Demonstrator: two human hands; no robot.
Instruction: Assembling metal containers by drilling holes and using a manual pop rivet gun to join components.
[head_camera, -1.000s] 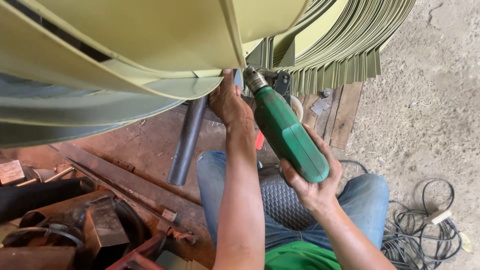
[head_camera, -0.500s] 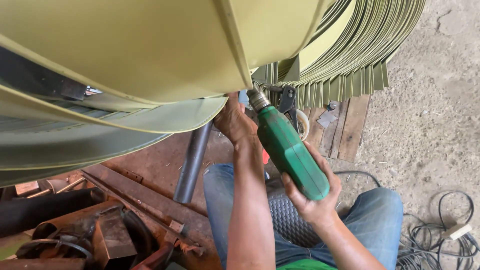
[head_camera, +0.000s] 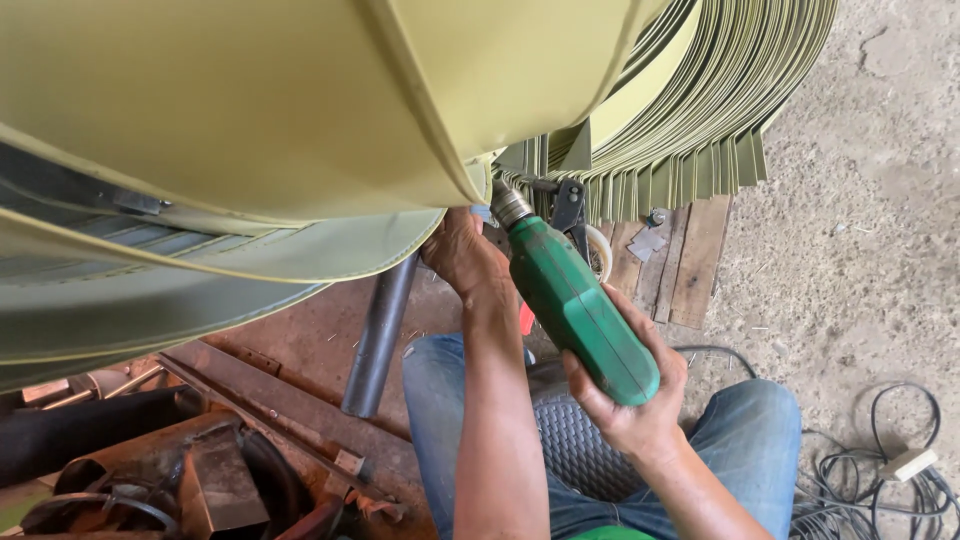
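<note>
My right hand (head_camera: 632, 405) grips the rear of a green electric drill (head_camera: 572, 300), whose metal chuck points up and left into the lower rim of a large olive-green sheet-metal drum (head_camera: 300, 110). My left hand (head_camera: 462, 250) reaches up under that rim, just left of the chuck, and its fingers are hidden behind the folded seam. My jeans-clad knees show below both arms.
A stack of several curved olive-green metal sheets (head_camera: 700, 110) stands on wooden pallet boards (head_camera: 690, 260) at upper right. A dark steel pipe (head_camera: 380, 335) slants down beneath the drum. Rusty scrap metal (head_camera: 190, 480) lies at lower left, and tangled black cables (head_camera: 890, 470) at lower right on concrete.
The view has shifted so the drum fills more of the frame. The drill and both hands stay at the drum's rim, in nearly the same pose.
</note>
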